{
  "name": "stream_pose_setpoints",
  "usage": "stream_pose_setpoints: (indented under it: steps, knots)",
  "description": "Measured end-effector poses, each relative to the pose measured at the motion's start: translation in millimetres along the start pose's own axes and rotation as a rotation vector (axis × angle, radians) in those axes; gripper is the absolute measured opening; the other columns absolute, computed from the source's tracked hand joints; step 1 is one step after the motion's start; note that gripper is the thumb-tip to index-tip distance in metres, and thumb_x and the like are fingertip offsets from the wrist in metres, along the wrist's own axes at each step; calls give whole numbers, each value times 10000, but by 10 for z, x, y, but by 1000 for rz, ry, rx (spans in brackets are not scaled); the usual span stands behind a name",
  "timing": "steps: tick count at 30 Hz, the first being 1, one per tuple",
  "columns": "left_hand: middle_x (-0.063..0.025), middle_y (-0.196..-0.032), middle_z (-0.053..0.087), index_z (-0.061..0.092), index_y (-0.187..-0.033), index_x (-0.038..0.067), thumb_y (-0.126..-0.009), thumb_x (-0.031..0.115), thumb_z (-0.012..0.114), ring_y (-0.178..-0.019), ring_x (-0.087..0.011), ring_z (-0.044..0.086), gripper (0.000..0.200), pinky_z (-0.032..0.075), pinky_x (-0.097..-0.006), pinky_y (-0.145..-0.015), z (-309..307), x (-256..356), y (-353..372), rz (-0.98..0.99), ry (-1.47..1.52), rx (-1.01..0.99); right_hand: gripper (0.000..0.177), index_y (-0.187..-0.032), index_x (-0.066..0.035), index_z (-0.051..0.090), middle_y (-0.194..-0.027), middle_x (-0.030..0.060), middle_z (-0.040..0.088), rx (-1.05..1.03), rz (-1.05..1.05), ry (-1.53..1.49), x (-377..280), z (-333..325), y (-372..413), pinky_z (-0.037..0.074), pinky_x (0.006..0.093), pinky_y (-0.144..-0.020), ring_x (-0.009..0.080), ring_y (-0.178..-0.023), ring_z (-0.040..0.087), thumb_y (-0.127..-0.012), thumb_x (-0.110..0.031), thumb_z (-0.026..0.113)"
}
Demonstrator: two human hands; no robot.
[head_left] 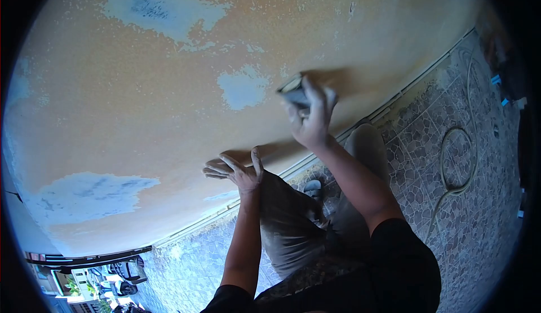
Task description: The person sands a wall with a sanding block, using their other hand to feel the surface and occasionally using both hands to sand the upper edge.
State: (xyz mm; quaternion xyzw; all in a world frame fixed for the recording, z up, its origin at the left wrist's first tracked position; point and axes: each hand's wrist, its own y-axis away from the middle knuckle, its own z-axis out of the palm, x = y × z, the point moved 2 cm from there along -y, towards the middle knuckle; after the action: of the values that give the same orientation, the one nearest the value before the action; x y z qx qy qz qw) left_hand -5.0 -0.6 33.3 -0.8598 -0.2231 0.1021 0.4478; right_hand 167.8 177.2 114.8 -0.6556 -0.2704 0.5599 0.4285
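Observation:
My right hand (313,113), dusty and slightly blurred, grips a small dark block (294,91) with a pale top against the orange-tan wall (169,110). My left hand (239,175) has its fingers spread, with the tips at the wall's lower part, and holds nothing. Between the hands and above them, the wall's paint is worn through in whitish patches (243,87). Another large pale patch (93,196) lies to the left of my left hand. White dust covers the fingers of both hands.
Stone-patterned floor tiles (417,161) run along the wall's base. A hose (443,161) lies coiled on the floor at the right. My bent knees are close to the wall, with a sandal (313,188) between them. A motorcycle and plants show at lower left.

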Motion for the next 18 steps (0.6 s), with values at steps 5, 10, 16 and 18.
stream_pose_setpoints:
  steps: [5,10,16,18]
  knots:
    - [-358,-1665,-173,-10,-1668,51,-898,646,673,-1521,-575,-202,1189,-117,-748,-1153,31,-71,81,62,-14,0,546,-1390,74,510,-1240,218,476,292,295,-94,230,-25,-553,503,439,-838,340,-1034,541,-958,-167,742]
    - [-386,-1653,-161,-12,-1666,47,-883,626,706,-1514,-600,-180,1210,-95,-769,-1146,9,-57,66,60,-23,-27,590,-1370,-198,675,-1202,52,554,-244,-310,4,-89,123,502,403,431,-921,256,-1044,544,-817,-257,873]
    - [-380,-1657,-156,22,-1672,81,-854,593,760,-1507,-608,-189,1215,-95,-789,-1129,46,-87,118,48,22,-23,520,-1408,64,501,-1188,169,464,288,280,-193,183,-89,-919,540,349,-776,258,-961,580,-969,-98,728]
    - [-374,-1659,-157,40,-1673,86,-838,584,784,-1502,-622,-184,1224,-95,-804,-1116,47,-60,95,45,40,-5,515,-1398,62,518,-1190,168,469,305,247,-166,117,-63,-958,537,355,-777,265,-979,577,-971,-126,734]
